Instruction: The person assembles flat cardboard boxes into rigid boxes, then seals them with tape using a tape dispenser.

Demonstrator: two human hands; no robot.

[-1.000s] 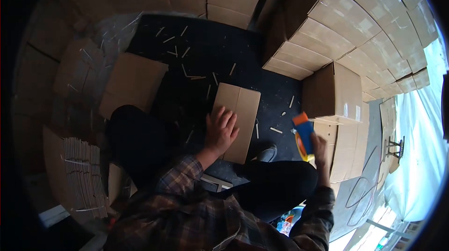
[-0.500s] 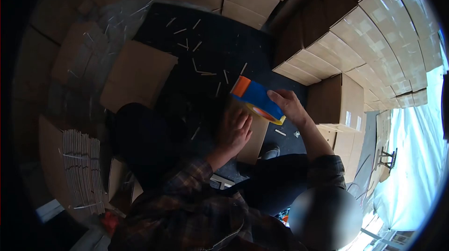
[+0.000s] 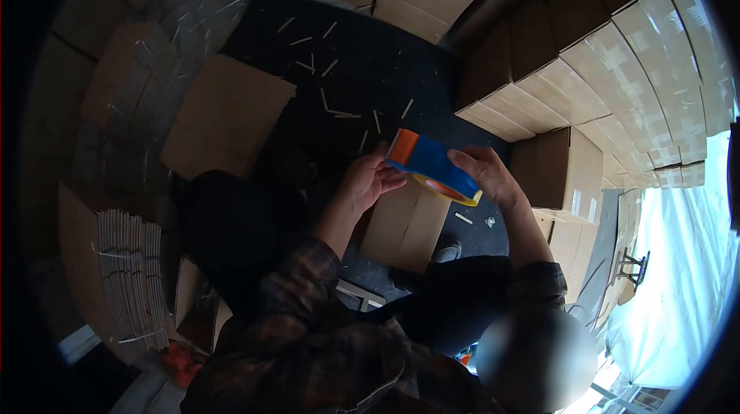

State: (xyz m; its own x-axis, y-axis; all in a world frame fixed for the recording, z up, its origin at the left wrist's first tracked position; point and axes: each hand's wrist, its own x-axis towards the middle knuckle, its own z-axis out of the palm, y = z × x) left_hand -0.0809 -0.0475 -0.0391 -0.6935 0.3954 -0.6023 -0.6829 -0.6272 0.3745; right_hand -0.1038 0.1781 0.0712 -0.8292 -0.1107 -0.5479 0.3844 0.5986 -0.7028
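My right hand grips a blue, orange and yellow tape dispenser by its right part. At the dispenser's orange left end is my left hand, its fingers curled and pressed near the edge; what they pinch is too small to make out. Below the dispenser, a brown cardboard box stands on the dark floor between my legs, its top flaps closed with a seam between them.
Stacked cartons rise at the right and back. A flat cardboard piece lies at the left, above a bundle of folded cardboard. Thin light strips are scattered on the dark floor. Plastic sheeting hangs at the right.
My left hand has moved up off the box to the orange end of the dispenser. More of the box top shows. My right hand still holds the dispenser.
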